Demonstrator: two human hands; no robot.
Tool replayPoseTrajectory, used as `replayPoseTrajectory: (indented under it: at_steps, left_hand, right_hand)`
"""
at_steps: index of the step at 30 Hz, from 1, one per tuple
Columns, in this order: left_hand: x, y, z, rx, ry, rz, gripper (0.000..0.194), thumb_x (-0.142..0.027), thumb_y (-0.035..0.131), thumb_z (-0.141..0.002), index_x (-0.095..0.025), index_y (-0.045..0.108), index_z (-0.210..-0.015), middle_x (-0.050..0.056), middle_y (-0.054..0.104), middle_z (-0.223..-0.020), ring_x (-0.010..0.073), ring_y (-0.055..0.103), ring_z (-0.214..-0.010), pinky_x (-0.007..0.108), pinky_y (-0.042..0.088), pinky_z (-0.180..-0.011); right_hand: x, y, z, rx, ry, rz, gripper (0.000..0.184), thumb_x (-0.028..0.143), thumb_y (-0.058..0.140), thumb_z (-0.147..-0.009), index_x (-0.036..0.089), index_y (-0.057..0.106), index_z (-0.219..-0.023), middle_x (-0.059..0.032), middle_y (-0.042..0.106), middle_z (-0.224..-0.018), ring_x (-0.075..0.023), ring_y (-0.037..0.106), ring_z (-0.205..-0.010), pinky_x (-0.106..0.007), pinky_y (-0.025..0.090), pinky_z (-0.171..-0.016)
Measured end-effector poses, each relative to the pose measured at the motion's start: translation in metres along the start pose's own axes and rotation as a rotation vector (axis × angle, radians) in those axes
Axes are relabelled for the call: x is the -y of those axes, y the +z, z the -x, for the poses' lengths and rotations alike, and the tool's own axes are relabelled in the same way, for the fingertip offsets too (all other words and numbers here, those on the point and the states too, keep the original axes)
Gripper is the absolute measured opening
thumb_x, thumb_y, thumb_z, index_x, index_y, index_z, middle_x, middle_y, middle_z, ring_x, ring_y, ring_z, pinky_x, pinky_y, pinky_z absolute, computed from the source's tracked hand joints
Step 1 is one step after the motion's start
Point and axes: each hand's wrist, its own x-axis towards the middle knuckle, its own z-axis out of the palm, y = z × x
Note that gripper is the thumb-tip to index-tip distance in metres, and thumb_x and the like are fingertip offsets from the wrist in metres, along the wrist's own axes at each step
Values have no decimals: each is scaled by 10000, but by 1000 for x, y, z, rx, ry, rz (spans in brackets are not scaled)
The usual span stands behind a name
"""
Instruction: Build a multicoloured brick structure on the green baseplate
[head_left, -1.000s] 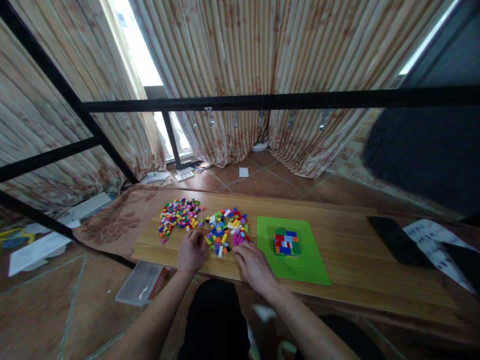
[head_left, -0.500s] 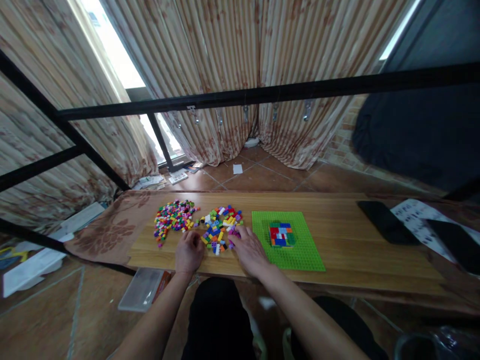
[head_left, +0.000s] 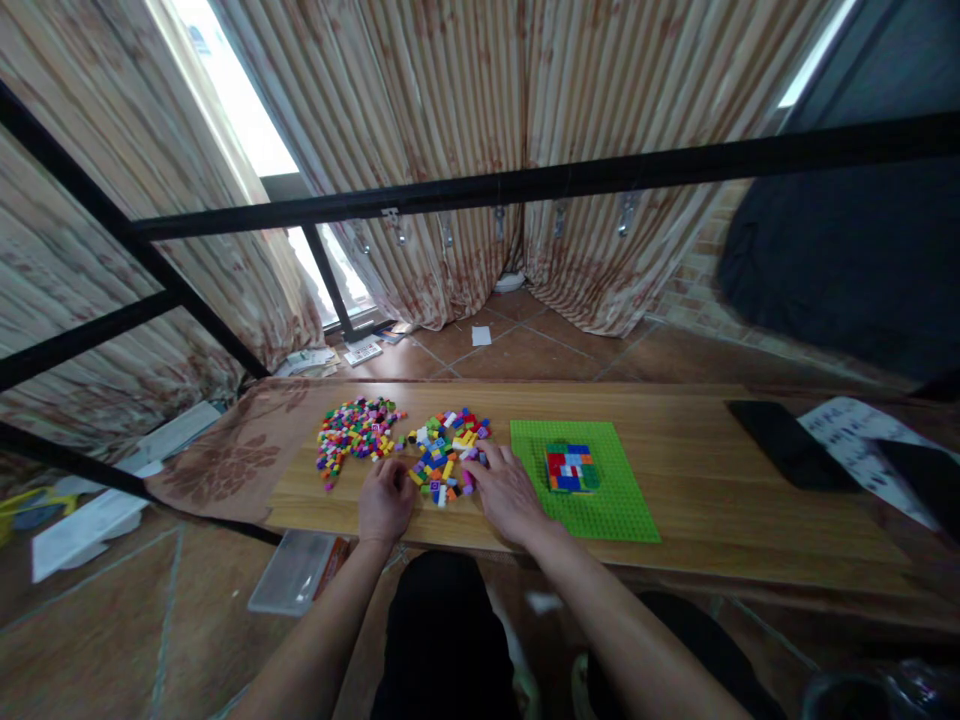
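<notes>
My left hand point(head_left: 387, 497) rests at the near left edge of the middle pile of toy bricks point(head_left: 434, 452), its fingers curled together; whatever they hold is hidden. Over the right side of that pile lies my right hand point(head_left: 510, 492), fingers stretched out and touching the bricks by a pink one. A second pile of smaller bricks point(head_left: 360, 430) spreads to the left. Right of my right hand is a green baseplate point(head_left: 626, 505) bearing a low block of red, blue, white and green bricks point(head_left: 570, 468).
The wooden board point(head_left: 712, 500) carries all the bricks. On its right lie a black tablet-like slab point(head_left: 780, 445) and a printed sheet point(head_left: 840, 420). A clear plastic box point(head_left: 291, 572) sits below the near left edge. A black rail point(head_left: 465, 195) crosses beyond the board.
My right hand has moved slightly away from me, further over the pile's right side, covering purple-pink bricks. The left hand stays beside the pile. The camera view has shifted.
</notes>
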Motion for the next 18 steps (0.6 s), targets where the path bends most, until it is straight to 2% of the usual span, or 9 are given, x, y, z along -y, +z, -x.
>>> replayPoseTrajectory:
  at_steps: [4,8,12,15,18]
  left_hand:
    - [0,0,0,0,-12,-7,59,-167,491,-768,-202,536,-753,40,588,-816,173,571,-733,273,438,-648]
    - [1,1,-1,-3,-12,3,60,-168,490,-770,-202,533,-747,42,587,-820,175,577,-741,272,440,-644]
    - [1,1,-1,-8,-6,0,60,-171,492,-771,-203,538,-748,41,585,-823,174,575,-740,273,436,-649]
    - [1,0,0,-8,3,5,66,-171,485,-777,-201,540,-757,41,583,-831,171,572,-742,273,436,-658]
    - [1,0,0,-3,-1,14,66,-177,482,-782,-202,541,-763,43,585,-843,172,573,-748,270,434,-646]
  right_hand:
    - [1,0,-3,39,-22,0,341,128,490,-883,258,615,-1172,-111,379,-1440,-276,343,-1251,-453,352,-975]
    - [0,2,-6,49,-41,13,257,179,523,-893,261,642,-1106,-95,371,-1452,-274,321,-1280,-468,351,-983]
    - [-1,7,-8,24,-62,27,170,198,579,-870,211,664,-1017,-101,350,-1464,-296,291,-1312,-463,337,-1013]
    - [-1,7,-10,-29,-75,-12,166,199,589,-862,180,660,-1011,-113,383,-1438,-296,291,-1317,-449,313,-1047]
    - [0,1,-11,-119,-54,-113,221,175,535,-883,162,628,-1083,-123,491,-1329,-257,388,-1248,-404,333,-1044]
